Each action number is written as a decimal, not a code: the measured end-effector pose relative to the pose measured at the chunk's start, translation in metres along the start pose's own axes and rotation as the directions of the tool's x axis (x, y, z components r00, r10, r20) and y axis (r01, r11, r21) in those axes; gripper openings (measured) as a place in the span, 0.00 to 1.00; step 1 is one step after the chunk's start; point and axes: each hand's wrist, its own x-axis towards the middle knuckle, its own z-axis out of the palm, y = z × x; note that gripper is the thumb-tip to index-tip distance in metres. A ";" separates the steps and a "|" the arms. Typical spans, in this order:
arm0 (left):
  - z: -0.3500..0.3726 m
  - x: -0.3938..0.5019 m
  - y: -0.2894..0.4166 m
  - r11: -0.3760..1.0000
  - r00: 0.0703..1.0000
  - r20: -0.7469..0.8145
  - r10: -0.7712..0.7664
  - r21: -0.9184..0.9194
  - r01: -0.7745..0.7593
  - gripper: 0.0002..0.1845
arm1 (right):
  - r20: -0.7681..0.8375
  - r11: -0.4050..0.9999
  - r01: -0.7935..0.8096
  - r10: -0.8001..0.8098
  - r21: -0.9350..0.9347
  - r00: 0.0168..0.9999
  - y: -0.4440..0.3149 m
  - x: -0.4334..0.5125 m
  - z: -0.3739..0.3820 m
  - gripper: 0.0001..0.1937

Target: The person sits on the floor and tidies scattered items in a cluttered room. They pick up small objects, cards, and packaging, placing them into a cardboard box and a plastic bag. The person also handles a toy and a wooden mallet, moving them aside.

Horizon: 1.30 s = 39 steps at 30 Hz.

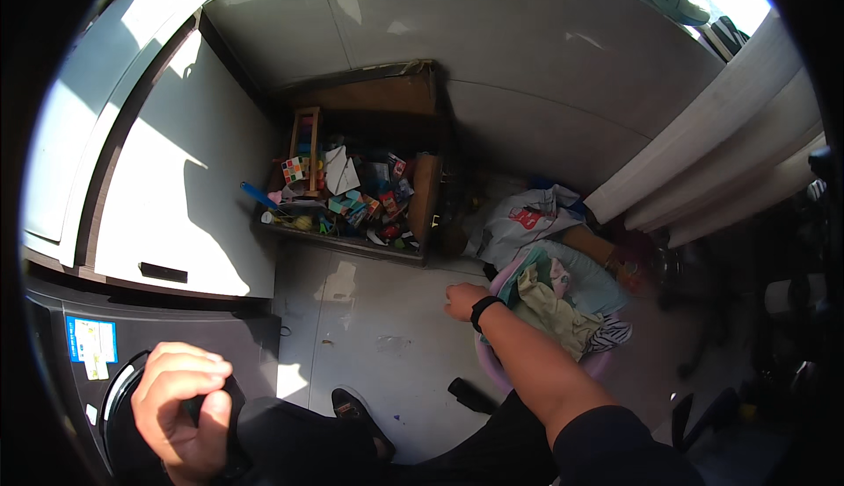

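My left hand (161, 407) is raised at the lower left, in front of a dark front-loading washing machine (198, 334). Its fingers are curled, with a gap to the thumb, and I see nothing held. Part of the machine's round door (119, 407) shows behind it. My right hand (465, 301), a black band on the wrist, is closed in a loose fist over the floor. That forearm crosses a pink basin (484, 361) heaped with clothes, among them a pale yellow-green garment (547, 308) and a zebra-striped cloth (610, 334).
Ahead stands an open box (349, 249) of toys, including a puzzle cube (293, 169). Near the basin lie a plastic bag (514, 222) and a black cylindrical object (471, 395). A white cabinet (178, 202) borders the left, a curtain (712, 136) the right.
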 end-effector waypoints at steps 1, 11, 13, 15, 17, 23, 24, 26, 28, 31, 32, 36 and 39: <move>0.046 0.022 -0.002 0.992 0.998 0.069 0.016 -0.122 -0.008 0.06 | 0.032 0.995 -0.059 0.062 -0.080 0.998 0.009 -0.006 0.005 0.20; 0.243 0.067 -0.031 0.751 0.954 0.288 -0.089 -0.609 0.254 0.04 | 0.270 0.920 -0.391 0.386 -0.036 0.882 0.116 -0.084 0.069 0.23; 0.245 0.068 -0.041 0.741 0.941 0.316 -0.119 -0.603 0.296 0.04 | 0.303 0.888 -0.459 0.437 0.004 0.847 0.136 -0.089 0.079 0.24; 0.245 0.068 -0.042 0.681 0.922 0.340 -0.186 -0.632 0.370 0.03 | 0.058 0.833 -0.442 0.450 0.334 0.891 0.152 -0.079 0.084 0.27; 0.241 0.066 -0.041 0.730 0.944 0.286 -0.163 -0.609 0.311 0.05 | -0.101 0.569 -0.365 0.626 0.737 0.773 0.161 -0.048 0.076 0.28; 0.221 0.056 -0.048 0.891 0.980 0.189 -0.064 -0.431 0.141 0.02 | 0.188 -0.500 0.287 0.702 0.817 0.687 0.164 0.037 0.026 0.24; 0.218 0.054 -0.049 0.890 0.984 0.168 -0.062 -0.437 0.131 0.02 | 0.185 -0.462 0.240 0.700 0.854 0.690 0.164 0.040 0.021 0.21; 0.213 0.050 -0.050 0.907 0.988 0.145 -0.056 -0.405 0.111 0.02 | 0.261 -0.403 0.137 0.779 0.905 0.570 0.165 0.042 0.018 0.15; 0.212 0.049 -0.050 0.919 0.989 0.139 -0.051 -0.382 0.101 0.02 | 0.047 -0.261 0.265 0.788 0.928 0.614 0.166 0.038 0.008 0.15; 0.220 0.052 -0.050 0.918 0.986 0.163 -0.024 -0.387 0.086 0.03 | -0.332 0.256 0.218 0.813 0.942 0.478 0.168 0.015 -0.029 0.14; 0.225 0.054 -0.049 0.915 0.989 0.151 -0.005 -0.398 0.065 0.03 | -0.565 0.493 0.277 0.733 0.825 0.379 0.161 0.004 -0.044 0.14; 0.252 0.063 -0.042 0.891 0.978 0.208 0.013 -0.447 0.083 0.04 | -0.825 0.840 0.253 0.332 0.479 0.457 0.110 -0.086 -0.099 0.17; 0.271 0.069 -0.033 0.873 0.931 0.365 0.011 -0.458 0.169 0.15 | -0.874 0.938 0.244 0.107 0.246 0.473 0.052 -0.154 -0.119 0.14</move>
